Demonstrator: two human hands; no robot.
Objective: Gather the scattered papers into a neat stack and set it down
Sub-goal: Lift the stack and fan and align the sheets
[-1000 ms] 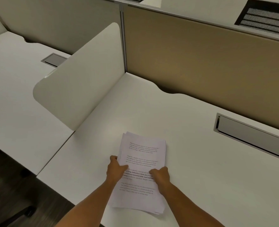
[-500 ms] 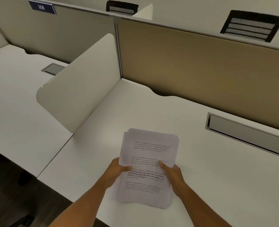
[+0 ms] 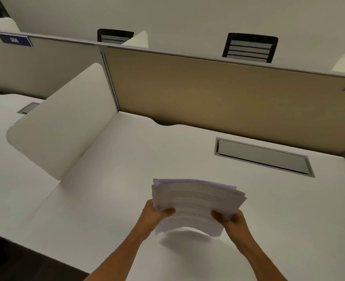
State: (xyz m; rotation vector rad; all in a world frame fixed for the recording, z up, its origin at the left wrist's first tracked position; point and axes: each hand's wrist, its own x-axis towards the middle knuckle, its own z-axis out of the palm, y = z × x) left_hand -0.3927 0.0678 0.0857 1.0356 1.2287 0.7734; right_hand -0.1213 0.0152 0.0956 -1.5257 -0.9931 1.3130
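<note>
I see the sheaf of white printed paper sheets [image 3: 198,201] held up off the white laminate desk [image 3: 111,199], both hands clamped on it: left hand [image 3: 157,214] on the near-left edge, right hand [image 3: 229,219] on the near-right edge, thumbs on top, fingers curled under. Sheaf sits tilted, far edge up, near edge sagging in a bow between the hands with its shadow on the desk just below, so nothing is touching the surface. Far corners are fanned, several sheet edges staggered at top right, so not squared yet. No loose sheets anywhere on the desk that I can see; gathering looks done. My read: we're in the squaring step. Next move calls for tipping the sheaf upright and tapping one edge on the desk to line up the sheets, grip loose enough to let them slide, then laying it flat. Open desk ahead, well clear of the grey recessed cable tray [image 3: 262,157] and the cream rounded divider panel [image 3: 66,122]. Risk: pinching too tight keeps the fan locked in.
</note>
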